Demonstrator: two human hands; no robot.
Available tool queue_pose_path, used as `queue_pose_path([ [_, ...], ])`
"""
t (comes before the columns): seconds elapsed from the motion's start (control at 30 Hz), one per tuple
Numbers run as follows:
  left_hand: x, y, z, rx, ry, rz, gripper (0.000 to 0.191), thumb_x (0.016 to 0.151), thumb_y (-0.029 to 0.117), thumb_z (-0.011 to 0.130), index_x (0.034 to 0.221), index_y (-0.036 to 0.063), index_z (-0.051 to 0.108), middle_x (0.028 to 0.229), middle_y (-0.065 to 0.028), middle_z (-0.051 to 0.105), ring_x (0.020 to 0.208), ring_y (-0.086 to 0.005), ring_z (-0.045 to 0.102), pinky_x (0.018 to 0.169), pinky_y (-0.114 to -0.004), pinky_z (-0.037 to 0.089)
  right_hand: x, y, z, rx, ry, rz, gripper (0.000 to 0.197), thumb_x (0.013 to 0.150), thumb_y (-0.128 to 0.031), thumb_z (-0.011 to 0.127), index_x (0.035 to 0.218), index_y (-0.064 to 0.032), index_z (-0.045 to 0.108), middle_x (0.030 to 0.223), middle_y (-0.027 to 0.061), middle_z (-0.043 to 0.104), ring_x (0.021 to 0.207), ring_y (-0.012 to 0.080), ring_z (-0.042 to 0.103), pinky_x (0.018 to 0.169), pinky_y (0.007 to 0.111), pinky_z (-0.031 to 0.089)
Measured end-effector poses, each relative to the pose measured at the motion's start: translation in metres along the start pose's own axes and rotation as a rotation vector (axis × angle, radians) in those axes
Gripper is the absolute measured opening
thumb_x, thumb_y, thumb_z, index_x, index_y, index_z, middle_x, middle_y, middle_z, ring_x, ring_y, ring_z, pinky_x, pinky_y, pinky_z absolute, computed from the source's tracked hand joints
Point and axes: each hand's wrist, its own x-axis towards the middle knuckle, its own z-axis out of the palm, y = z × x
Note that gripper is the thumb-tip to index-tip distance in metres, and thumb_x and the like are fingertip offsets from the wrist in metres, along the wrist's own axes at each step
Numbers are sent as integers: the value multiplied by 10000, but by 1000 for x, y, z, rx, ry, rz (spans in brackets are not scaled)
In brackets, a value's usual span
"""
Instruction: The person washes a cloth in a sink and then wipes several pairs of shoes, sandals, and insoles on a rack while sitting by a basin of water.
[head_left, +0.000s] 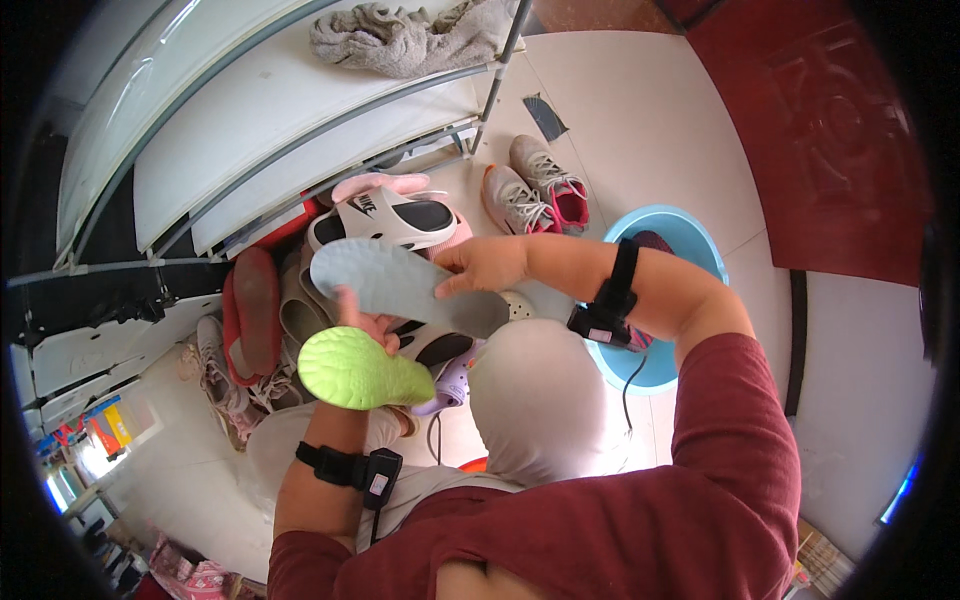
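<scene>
A grey shoe insole (375, 279) is pinched at its edge between the thumb and fingers of my right hand (480, 266). My left hand (364, 319) holds a lime-green insole (364, 369), whose ridged face is turned up towards me. One finger of that hand points up in front of the grey insole; whether it touches is unclear. Just beyond the insoles lies a white slide sandal with black parts (397, 217), bearing the Nike name. Lower down, a lilac clog (450, 386) shows partly behind the green insole.
Grey-and-pink sneakers (536, 187) stand on the tiles. A blue basin (694, 225) with a dark shoe (652, 241) inside sits under my right forearm. Red shoes (255, 311) and worn sneakers (217, 367) lie leftward. A shoe rack (247, 112) carries a grey cloth item (405, 37).
</scene>
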Motion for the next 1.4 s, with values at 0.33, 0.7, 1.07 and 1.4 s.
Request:
queue_pose_path([
  [0.33, 2, 7, -29, 63, 365, -122, 466, 699, 556, 491, 898, 136, 524, 736, -13, 574, 386, -146, 447, 328, -232, 338, -10, 193, -19, -784, 289, 684, 229, 742, -111, 414, 890, 0, 549, 898, 186, 562, 807, 295, 558, 669, 357, 459],
  [0.7, -5, 9, -20, 42, 258, -86, 403, 743, 507, 470, 898, 136, 500, 696, -31, 557, 369, -154, 444, 307, -225, 327, 7, 238, -18, -272, 912, 866, 273, 682, -125, 520, 924, 2, 527, 944, 212, 535, 916, 313, 510, 776, 356, 415],
  [1.07, -11, 7, -18, 81, 340, -12, 387, 751, 476, 482, 901, 119, 485, 700, -31, 551, 401, -132, 450, 320, -211, 319, 17, 215, -7, -487, 819, 998, 266, 777, -214, 456, 955, -37, 542, 1004, 152, 533, 904, 255, 538, 755, 331, 439],
  [1.4, -10, 9, -20, 70, 349, -3, 352, 767, 414, 496, 913, 94, 475, 742, -40, 540, 456, -125, 463, 333, -216, 327, 13, 220, -18, -408, 932, 953, 226, 777, -139, 408, 901, -18, 554, 944, 183, 545, 880, 309, 534, 742, 365, 439],
])
